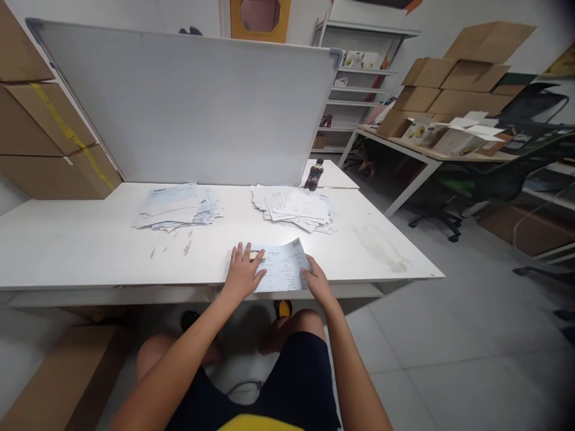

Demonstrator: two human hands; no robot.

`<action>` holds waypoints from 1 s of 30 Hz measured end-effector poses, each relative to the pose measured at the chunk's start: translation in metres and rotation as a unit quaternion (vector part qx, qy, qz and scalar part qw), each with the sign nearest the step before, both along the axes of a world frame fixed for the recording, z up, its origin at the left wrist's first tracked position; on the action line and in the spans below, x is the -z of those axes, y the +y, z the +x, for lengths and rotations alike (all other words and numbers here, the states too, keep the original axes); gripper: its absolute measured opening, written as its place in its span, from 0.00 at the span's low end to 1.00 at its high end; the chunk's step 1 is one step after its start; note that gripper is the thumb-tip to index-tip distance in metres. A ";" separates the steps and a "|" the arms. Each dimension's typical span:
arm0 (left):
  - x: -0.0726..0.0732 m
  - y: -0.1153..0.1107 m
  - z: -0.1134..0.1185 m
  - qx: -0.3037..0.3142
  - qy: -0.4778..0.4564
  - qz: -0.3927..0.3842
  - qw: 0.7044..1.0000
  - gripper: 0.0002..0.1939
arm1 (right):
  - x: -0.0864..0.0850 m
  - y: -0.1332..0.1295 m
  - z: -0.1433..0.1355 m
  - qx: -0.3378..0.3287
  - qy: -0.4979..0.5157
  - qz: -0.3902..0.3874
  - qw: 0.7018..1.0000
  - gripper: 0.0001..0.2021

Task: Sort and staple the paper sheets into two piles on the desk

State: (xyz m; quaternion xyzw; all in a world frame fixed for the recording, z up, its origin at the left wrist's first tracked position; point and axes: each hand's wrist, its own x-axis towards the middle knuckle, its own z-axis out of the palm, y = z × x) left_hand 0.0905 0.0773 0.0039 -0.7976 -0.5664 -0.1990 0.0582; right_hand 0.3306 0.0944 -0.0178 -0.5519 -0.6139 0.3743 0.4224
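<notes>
A printed light-blue paper sheet (283, 266) lies at the table's front edge, its right side lifted and bent upward. My left hand (242, 272) rests on its left part with fingers spread. Between those fingers shows a small beige block (257, 255), partly hidden by the hand; I cannot make out its kind. My right hand (318, 280) pinches the sheet's right edge between thumb and fingers. Beyond the hands are two loose piles of similar papers: a left pile (177, 206) and a right pile (294, 206).
A whiteboard (202, 108) stands across the back of the white table (90, 251). Cardboard boxes (58, 131) are stacked at the left. A dark drink bottle (314, 175) stands behind the right pile. Another desk with boxes (467, 78) and an office chair (476, 173) are at the right.
</notes>
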 end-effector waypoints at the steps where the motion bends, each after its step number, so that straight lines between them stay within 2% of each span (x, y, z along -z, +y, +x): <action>1: 0.000 0.000 0.000 0.000 0.005 -0.002 1.000 0.28 | 0.000 0.000 0.000 0.003 -0.001 -0.002 1.000 0.28; 5: -0.005 0.003 -0.004 0.020 0.023 -0.007 1.000 0.29 | -0.005 0.002 0.000 0.011 -0.016 -0.021 1.000 0.28; 8: -0.013 0.009 -0.013 0.081 0.044 0.010 0.996 0.26 | -0.007 0.003 -0.002 0.018 -0.029 -0.036 0.999 0.28; 11: -0.024 0.017 -0.022 0.155 0.063 0.022 0.986 0.22 | -0.004 0.004 -0.004 0.023 -0.025 -0.020 0.999 0.25; 13: -0.034 0.025 -0.030 0.179 0.063 0.034 0.981 0.22 | 0.000 0.006 -0.001 0.044 -0.001 -0.010 0.999 0.22; 15: -0.043 0.034 -0.040 0.156 0.041 0.050 0.986 0.24 | 0.000 0.009 0.007 0.083 0.060 -0.024 0.994 0.19; 18: -0.047 0.048 -0.065 0.041 -0.003 0.062 0.997 0.24 | -0.011 0.023 0.029 0.163 0.199 -0.017 0.966 0.17; 21: -0.030 0.057 -0.095 -0.107 -0.013 0.045 0.993 0.22 | -0.034 0.052 0.049 0.209 0.288 0.067 0.932 0.19; 23: -0.013 0.059 -0.108 -0.168 -0.008 0.013 0.986 0.23 | -0.050 0.079 0.055 0.210 0.293 0.090 0.929 0.19; 26: 0.006 0.061 -0.114 -0.148 0.000 -0.032 0.988 0.23 | -0.067 0.125 0.054 0.222 0.220 0.063 0.948 0.18; 28: 0.009 0.062 -0.113 -0.131 -0.007 -0.050 0.990 0.22 | -0.073 0.151 0.049 0.245 0.075 0.063 0.965 0.18; 30: 0.008 0.061 -0.112 -0.134 -0.019 -0.066 0.989 0.22 | -0.074 0.170 0.040 0.263 -0.078 0.091 0.957 0.22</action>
